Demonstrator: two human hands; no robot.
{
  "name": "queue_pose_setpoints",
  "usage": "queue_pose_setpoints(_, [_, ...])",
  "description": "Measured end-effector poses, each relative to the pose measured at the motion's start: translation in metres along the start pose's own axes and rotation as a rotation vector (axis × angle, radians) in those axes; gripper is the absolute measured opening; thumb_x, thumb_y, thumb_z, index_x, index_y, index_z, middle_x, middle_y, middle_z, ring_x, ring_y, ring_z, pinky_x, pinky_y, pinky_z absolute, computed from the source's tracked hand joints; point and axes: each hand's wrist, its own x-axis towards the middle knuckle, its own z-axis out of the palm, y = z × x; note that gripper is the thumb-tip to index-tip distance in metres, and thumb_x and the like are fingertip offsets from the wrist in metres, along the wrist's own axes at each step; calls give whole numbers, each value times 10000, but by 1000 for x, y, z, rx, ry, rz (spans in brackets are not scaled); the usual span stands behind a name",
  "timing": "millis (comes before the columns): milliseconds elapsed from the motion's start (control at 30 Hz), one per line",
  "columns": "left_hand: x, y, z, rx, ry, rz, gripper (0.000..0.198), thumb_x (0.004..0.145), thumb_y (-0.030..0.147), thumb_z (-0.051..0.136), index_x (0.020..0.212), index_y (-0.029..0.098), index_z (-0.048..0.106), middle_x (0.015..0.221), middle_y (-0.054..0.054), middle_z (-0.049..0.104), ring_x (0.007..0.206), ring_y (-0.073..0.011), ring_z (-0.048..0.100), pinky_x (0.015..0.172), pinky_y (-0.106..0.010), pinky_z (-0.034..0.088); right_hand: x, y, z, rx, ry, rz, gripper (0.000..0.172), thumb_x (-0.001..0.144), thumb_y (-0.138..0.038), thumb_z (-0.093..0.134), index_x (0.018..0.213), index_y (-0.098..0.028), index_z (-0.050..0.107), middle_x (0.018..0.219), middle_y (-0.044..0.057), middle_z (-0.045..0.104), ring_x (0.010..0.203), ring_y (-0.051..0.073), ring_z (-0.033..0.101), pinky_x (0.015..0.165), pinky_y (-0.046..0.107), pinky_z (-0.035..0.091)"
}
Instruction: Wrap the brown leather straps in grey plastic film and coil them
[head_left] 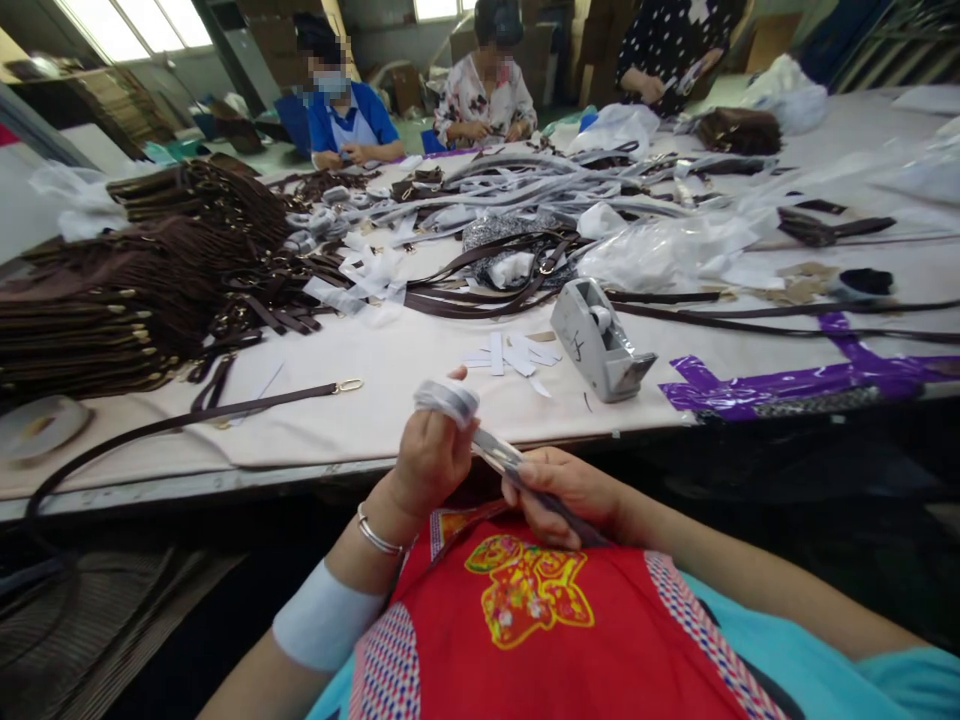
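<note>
My left hand (435,450) is closed, with a loop of whitish-grey wrapping strip (448,397) around the top of its fingers. From there a partly wrapped dark strap (504,455) slants down to my right hand (566,490), which is closed around it in front of the red apron (600,640). The strap's lower end runs out of sight past my right palm. Just beyond my hands, at the table edge, stand a grey tape dispenser (600,340) and a few white paper slips (510,355).
Stacked brown bags (82,340) fill the table's left side, near a tape roll (41,428) and a strap with a gold clasp (300,395). Grey-wrapped straps (480,180) and clear plastic (660,250) cover the middle. Purple tape (795,385) marks the right edge. Three people work opposite.
</note>
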Motion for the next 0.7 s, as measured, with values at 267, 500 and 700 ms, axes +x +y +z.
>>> queue_pose_setpoints(267, [-30,-15,14,280,-458,223,293,919,425,560,797,165,615,687,-102,636,640,-233,601,610,-337,460,-5,9,-19,219,-94,126,421,930,-540,487,931,-131,589,430,-88,464,279,85,392,321,184,344])
queue_pose_setpoints(500, [-43,-4,2,6,-682,-101,282,886,393,607,694,190,568,601,-3,505,511,-134,395,524,-264,259,-40,-49,-25,-905,84,102,526,746,-358,763,1215,-169,619,881,29,706,669,151,641,580,229,474])
queue_pose_setpoints(700, [-45,6,-12,-507,-1035,-558,377,947,460,487,714,171,558,593,22,497,500,-102,381,485,-221,267,-42,-60,-20,-1822,35,-187,324,835,-171,631,1157,-172,670,1026,122,718,946,252,654,888,401,438])
